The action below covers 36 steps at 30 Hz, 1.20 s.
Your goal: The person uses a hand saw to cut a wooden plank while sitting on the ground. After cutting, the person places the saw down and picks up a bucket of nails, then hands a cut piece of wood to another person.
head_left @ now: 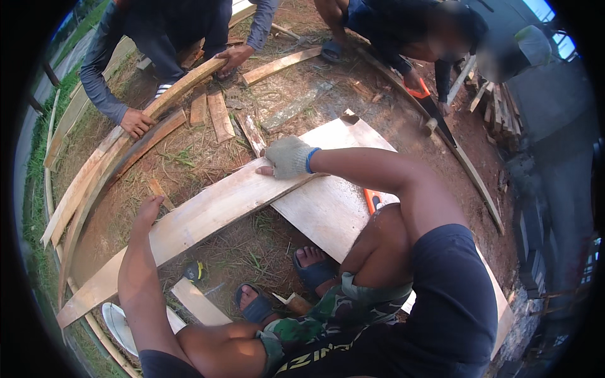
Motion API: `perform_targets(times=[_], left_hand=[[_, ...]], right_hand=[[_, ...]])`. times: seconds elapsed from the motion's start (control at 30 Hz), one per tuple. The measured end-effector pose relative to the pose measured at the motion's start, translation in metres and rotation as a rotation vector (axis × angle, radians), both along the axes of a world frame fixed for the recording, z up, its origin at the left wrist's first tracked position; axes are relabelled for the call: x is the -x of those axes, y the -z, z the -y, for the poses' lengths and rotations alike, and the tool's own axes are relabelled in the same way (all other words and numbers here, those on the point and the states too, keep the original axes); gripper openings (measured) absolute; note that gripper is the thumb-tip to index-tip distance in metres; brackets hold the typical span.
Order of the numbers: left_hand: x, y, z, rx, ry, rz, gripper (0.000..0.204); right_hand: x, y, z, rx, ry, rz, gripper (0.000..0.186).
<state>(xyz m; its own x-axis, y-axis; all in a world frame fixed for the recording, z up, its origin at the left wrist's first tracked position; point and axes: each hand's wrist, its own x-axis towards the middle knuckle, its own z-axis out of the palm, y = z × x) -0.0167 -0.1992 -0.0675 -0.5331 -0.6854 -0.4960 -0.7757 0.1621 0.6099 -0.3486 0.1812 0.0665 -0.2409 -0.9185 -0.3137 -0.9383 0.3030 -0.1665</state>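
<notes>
I'm steadying the long plank (189,220) where it lies slantwise over the wide board (334,201) — my gloved right hand (288,157) flat on its far end, bare left hand (148,208) open at its left edge — next comes firmer pinning, I judge.

two handsaws (430,108), one gloved hand (288,157), two co-workers (157,38)

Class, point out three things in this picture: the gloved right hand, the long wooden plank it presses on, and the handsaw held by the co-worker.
right hand (288,156), head view, on the back of the grey glove.
long wooden plank (201,214), head view, on its flat top face, mid-length.
handsaw (435,113), head view, on the dark blade below the orange handle.
</notes>
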Motion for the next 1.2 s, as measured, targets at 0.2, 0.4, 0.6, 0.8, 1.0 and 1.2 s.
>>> perform_targets(times=[0.2,0.4,0.6,0.8,1.0,1.2], left_hand=[[0.001,-0.020,-0.010,0.098,0.073,-0.002,0.046],[0.002,-0.040,-0.031,0.121,0.002,0.045,0.059],[0.013,-0.049,-0.036,0.058,0.044,0.039,0.078],[-0.013,-0.051,-0.027,0.129,0.260,0.139,0.093],[-0.052,-0.097,-0.019,0.268,0.183,0.219,0.081],[-0.120,-0.091,-0.073,0.756,-0.260,-0.198,0.072]], right_hand=[[-0.015,-0.020,0.000,-0.114,0.029,-0.019,0.057],[-0.013,-0.007,0.002,-0.068,0.017,-0.023,0.059],[0.004,-0.013,0.000,-0.090,-0.021,-0.064,0.074],[-0.045,-0.030,0.012,-0.243,-0.373,-0.266,0.133],[-0.055,-0.011,0.008,-0.162,-0.270,-0.194,0.128],[-0.044,-0.016,0.038,-0.097,-0.343,-0.347,0.126]])
